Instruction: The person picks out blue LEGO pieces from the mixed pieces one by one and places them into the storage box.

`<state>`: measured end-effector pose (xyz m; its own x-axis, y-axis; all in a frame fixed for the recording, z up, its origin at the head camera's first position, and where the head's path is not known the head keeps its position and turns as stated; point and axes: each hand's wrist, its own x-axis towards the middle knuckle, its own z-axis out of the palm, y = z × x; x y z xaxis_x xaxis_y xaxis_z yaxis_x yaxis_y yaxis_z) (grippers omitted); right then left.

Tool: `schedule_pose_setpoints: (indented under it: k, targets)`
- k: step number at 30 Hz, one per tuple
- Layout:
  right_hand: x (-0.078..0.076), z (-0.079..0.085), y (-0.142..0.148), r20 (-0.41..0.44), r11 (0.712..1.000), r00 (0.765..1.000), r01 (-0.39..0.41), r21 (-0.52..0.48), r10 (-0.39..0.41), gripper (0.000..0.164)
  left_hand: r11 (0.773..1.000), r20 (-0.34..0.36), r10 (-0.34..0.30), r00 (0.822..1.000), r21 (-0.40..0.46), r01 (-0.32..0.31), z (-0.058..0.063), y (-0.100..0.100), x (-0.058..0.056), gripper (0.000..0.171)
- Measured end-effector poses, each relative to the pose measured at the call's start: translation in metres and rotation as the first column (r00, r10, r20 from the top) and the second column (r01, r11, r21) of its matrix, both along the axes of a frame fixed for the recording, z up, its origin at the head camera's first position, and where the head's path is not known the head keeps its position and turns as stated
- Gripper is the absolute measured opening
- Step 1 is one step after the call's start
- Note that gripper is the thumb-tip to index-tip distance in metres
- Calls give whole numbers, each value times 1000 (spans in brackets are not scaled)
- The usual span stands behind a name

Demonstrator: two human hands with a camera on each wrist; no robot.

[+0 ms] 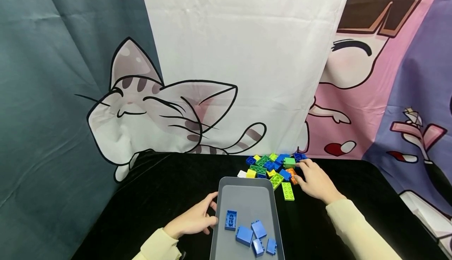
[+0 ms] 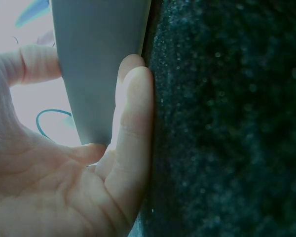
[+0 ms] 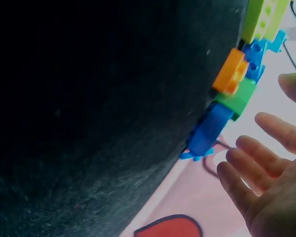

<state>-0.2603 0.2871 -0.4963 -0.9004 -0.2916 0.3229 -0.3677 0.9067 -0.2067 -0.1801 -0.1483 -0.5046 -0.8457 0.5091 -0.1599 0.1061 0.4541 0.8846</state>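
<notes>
My left hand [image 1: 194, 216] is at the left side of a grey tray [image 1: 247, 195], its fingers touching the tray's edge. In the left wrist view its long fingers [image 2: 130, 113] lie nearly straight along the tray wall [image 2: 91, 89], close over the black cloth. Several blue bricks [image 1: 244, 235] sit in the tray's near half. My right hand [image 1: 318, 181] reaches the right side of a pile of toy building bricks, its fingers spread and nothing held. Nearest to it are an orange brick [image 1: 292, 176] and a green brick [image 1: 289, 162]. In the right wrist view, the fingertips stand apart from the orange brick [image 3: 231, 71].
The pile behind the tray mixes blue, green, lime, yellow and white bricks [image 1: 242, 174]. A lime brick [image 1: 287, 191] lies at its near side, right of the tray. Black cloth [image 1: 152, 197] covers the table; a printed curtain [image 1: 247, 55] hangs behind it.
</notes>
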Motion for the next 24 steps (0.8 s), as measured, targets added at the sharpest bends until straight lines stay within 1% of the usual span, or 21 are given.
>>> schedule_pose_setpoints:
  k: [3,8,15,20,24]
  targets:
    - [-6,-2,6,14,999,999,31,29,-31,44,1000,0,-2,1000,2,2,1,0,0,84]
    - [-13,-2,15,42,996,996,71,54,-73,42,1000,3,-4,1000,4,4,1,0,0,85]
    - [-20,-6,18,65,994,994,89,66,-93,39,1000,4,-3,1000,6,3,2,-1,1,85]
    - [-27,-7,17,63,993,991,111,50,-114,31,1000,3,-1,1000,7,1,3,-1,1,85]
    - [-28,-6,18,38,992,992,123,34,-124,26,1000,7,-6,1000,10,6,3,0,0,84]
